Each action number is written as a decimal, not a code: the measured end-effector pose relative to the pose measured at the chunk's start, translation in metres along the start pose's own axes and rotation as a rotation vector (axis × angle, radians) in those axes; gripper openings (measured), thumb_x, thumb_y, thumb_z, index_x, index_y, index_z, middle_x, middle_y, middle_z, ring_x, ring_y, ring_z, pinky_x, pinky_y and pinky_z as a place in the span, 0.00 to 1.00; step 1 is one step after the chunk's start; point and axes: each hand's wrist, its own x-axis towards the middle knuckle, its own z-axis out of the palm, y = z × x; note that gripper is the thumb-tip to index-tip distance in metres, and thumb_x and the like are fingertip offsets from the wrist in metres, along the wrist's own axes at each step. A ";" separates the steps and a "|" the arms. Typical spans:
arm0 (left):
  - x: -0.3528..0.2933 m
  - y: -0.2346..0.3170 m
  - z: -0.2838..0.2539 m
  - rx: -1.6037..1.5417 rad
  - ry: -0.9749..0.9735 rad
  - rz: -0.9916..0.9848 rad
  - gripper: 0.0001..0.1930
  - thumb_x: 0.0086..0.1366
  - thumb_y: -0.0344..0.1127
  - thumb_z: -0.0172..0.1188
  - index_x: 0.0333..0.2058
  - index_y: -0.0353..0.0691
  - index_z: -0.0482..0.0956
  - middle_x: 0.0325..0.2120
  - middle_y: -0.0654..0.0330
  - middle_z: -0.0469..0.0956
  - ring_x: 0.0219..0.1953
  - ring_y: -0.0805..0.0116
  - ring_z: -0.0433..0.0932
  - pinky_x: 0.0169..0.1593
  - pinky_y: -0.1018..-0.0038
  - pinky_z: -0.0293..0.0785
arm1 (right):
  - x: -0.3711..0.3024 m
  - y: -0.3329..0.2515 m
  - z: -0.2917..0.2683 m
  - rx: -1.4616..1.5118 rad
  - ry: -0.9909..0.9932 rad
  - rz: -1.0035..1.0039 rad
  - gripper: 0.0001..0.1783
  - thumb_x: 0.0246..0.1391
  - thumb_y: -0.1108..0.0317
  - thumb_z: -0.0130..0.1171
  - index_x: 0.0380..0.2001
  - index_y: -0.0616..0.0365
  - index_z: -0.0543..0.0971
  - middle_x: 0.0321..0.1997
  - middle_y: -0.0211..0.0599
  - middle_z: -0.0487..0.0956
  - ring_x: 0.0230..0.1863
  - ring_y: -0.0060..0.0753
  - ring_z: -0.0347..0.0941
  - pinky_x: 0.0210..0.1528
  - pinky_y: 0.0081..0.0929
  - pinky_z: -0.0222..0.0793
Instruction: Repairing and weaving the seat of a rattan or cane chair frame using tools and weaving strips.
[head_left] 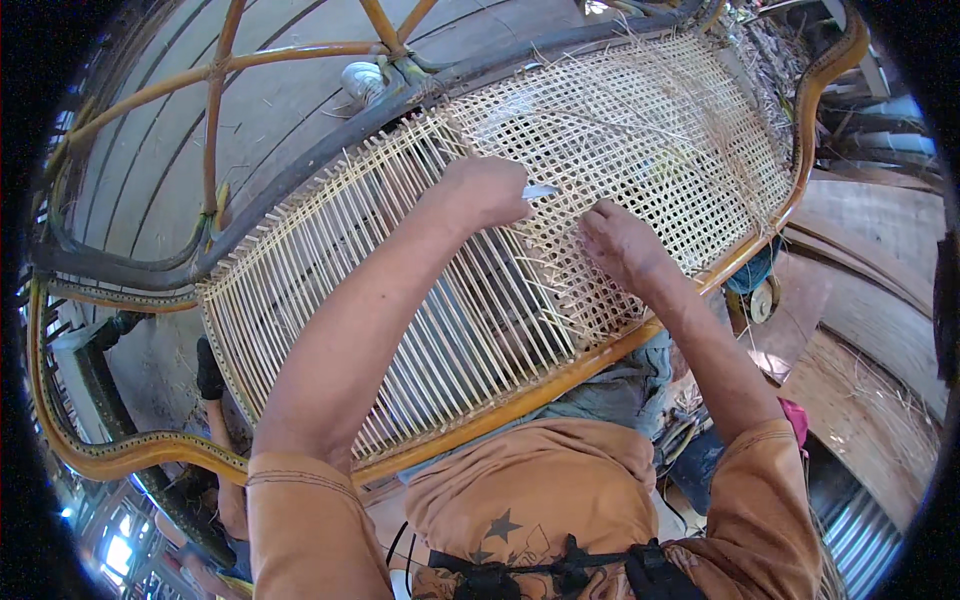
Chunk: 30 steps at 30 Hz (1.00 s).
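Across my lap lies a curved rattan seat frame [520, 401] filled with cane. Its right part is a finished-looking open cane weave [690, 140], while the left part has only parallel cane strands [310, 270] with gaps between them. My left hand [487, 190] is closed in a fist over the border between the two parts, and a pale knife blade [541, 191] juts from it to the right. The knife's handle is hidden inside the fist. Just right of the blade, my right hand [620, 243] rests on the weave with fingers pinched together; what they hold is hidden.
Loose cane fibres [640, 125] lie over the weave. Beyond the dark frame rail stand rattan poles [212, 130] and a pale shoe [363, 82] on the plank floor. Wooden boards [860, 390] and corrugated metal [862, 535] are at the right. Another person's leg shows at lower left.
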 end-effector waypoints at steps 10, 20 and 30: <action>0.021 -0.012 0.000 -0.027 -0.121 0.137 0.14 0.46 0.36 0.50 0.23 0.29 0.77 0.17 0.47 0.76 0.21 0.56 0.77 0.29 0.64 0.73 | 0.000 0.002 -0.007 -0.182 0.047 -0.308 0.04 0.49 0.73 0.53 0.30 0.61 0.72 0.30 0.42 0.70 0.33 0.45 0.70 0.36 0.34 0.70; 0.012 -0.027 -0.002 -0.287 -0.152 0.145 0.14 0.43 0.39 0.52 0.15 0.31 0.74 0.12 0.54 0.74 0.15 0.65 0.73 0.22 0.70 0.69 | -0.012 -0.008 -0.020 0.929 0.208 0.532 0.09 0.53 0.68 0.55 0.35 0.62 0.77 0.27 0.27 0.72 0.28 0.15 0.67 0.29 0.17 0.64; -0.016 -0.008 -0.025 -0.262 -0.056 0.307 0.14 0.51 0.40 0.51 0.24 0.31 0.70 0.15 0.54 0.69 0.22 0.64 0.72 0.28 0.65 0.66 | 0.033 -0.048 -0.014 0.822 0.138 0.464 0.14 0.56 0.64 0.53 0.40 0.61 0.77 0.30 0.36 0.78 0.30 0.26 0.71 0.34 0.24 0.67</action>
